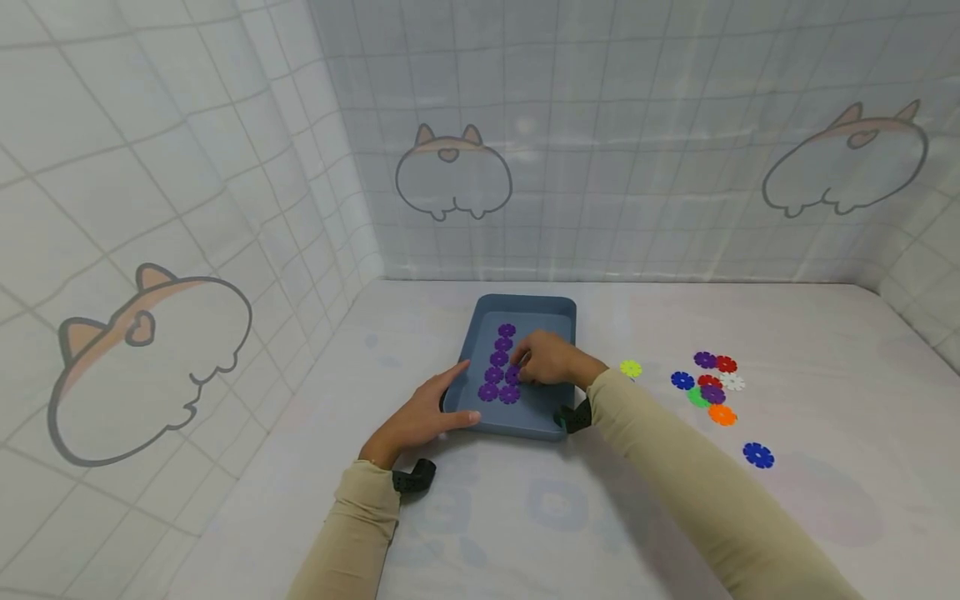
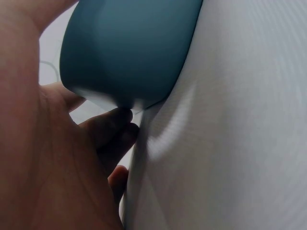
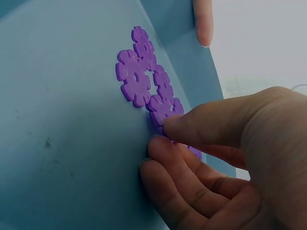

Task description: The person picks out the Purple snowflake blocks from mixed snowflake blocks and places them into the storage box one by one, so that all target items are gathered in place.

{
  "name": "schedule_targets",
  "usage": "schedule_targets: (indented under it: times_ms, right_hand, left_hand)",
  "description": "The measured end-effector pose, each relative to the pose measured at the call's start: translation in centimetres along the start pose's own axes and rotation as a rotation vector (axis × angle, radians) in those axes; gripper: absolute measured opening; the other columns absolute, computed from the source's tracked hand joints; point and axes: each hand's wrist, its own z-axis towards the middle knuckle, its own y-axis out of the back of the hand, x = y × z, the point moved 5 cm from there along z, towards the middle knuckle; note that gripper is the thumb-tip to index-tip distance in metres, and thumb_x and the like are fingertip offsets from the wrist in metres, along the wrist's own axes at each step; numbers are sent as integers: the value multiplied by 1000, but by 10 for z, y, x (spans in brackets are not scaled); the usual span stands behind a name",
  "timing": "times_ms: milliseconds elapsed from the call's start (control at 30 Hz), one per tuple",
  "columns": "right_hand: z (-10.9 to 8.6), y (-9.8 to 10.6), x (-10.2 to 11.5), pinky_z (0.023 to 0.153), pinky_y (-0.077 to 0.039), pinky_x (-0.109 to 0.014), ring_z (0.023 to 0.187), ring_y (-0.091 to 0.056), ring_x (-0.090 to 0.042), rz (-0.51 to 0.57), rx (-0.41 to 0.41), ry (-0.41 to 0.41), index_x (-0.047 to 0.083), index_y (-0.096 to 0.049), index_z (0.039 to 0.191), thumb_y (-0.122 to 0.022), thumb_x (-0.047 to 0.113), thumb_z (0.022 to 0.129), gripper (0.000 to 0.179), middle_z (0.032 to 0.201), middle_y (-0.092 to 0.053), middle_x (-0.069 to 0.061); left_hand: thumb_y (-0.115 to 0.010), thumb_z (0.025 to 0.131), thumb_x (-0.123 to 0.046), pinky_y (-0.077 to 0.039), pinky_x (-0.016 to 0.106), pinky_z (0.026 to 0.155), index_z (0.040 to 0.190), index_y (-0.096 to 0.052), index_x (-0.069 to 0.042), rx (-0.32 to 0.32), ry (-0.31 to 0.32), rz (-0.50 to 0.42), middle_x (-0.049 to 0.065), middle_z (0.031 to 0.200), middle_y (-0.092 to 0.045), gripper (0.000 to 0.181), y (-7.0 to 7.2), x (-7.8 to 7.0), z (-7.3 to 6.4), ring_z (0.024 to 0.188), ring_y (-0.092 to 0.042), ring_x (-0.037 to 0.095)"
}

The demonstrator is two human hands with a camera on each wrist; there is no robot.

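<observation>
A grey-blue tray (image 1: 525, 429) lies on the table, with several purple flower-shaped plastic discs (image 1: 498, 358) in two adjoining columns inside. My right hand (image 1: 553, 358) reaches over the tray's right side. Its thumb and forefinger pinch a purple notched disc (image 3: 163, 108) at the right-hand column, right beside other purple discs (image 3: 135, 79). My left hand (image 1: 423, 414) rests against the tray's near-left corner, thumb and forefinger stretched along the rim. In the left wrist view the other fingers (image 2: 112, 127) bend loosely by the tray's underside (image 2: 129, 48).
Right of the tray lies a loose group of discs, among them orange (image 1: 722, 415), white (image 1: 732, 381) and green (image 1: 697, 397). A blue disc (image 1: 758, 455) lies nearer, and a yellow one (image 1: 631, 368) sits by the right forearm. Tile-patterned cloth walls (image 1: 600, 167) stand behind and left.
</observation>
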Motion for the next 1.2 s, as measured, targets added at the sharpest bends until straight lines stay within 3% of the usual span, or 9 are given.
schedule_targets:
  times_ms: [433, 600, 833, 967, 1200]
  right_hand:
    - [-6, 3, -2, 69, -57, -32, 76, -68, -17, 7, -34, 3, -1, -72, 118, -68, 5, 91, 27, 100, -72, -10]
    - [-9, 9, -1, 72, -56, -33, 79, -66, -16, 18, -91, 47, -2, -72, 118, -67, 8, 91, 29, 104, -72, -9]
    - [-29, 27, -5, 78, -57, -36, 84, -69, -19, 181, -186, 81, -3, -68, 123, -64, 12, 96, 31, 103, -71, -13]
    - [-44, 37, -16, 83, -57, -38, 88, -69, -22, 256, -240, 61, 2, -68, 123, -64, 14, 98, 28, 108, -69, -16]
    - [-72, 48, -44, 88, -56, -41, 98, -68, -32, 342, -264, -16, -2, -63, 130, -60, 16, 101, 35, 116, -68, -20]
  left_hand:
    - [-71, 88, -55, -20, 62, 116, 162, -21, -28, 4, -14, 9, 3, 164, -22, 93, -2, -2, 2, 150, -18, 31]
    - [-71, 88, -56, -20, 61, 116, 162, -21, -28, 6, -11, 16, 5, 164, -22, 93, -1, -3, 3, 150, -18, 32]
    - [-71, 87, -56, -19, 62, 116, 162, -22, -27, 3, -18, 9, 6, 164, -22, 94, 0, -3, 2, 150, -18, 33]
    - [-71, 88, -55, -19, 62, 116, 162, -22, -26, 3, -25, 10, 6, 164, -22, 94, 0, -1, 1, 150, -17, 33]
    - [-71, 88, -55, -19, 62, 116, 162, -22, -25, -6, -33, 21, 7, 164, -23, 93, 0, 0, 0, 150, -18, 34]
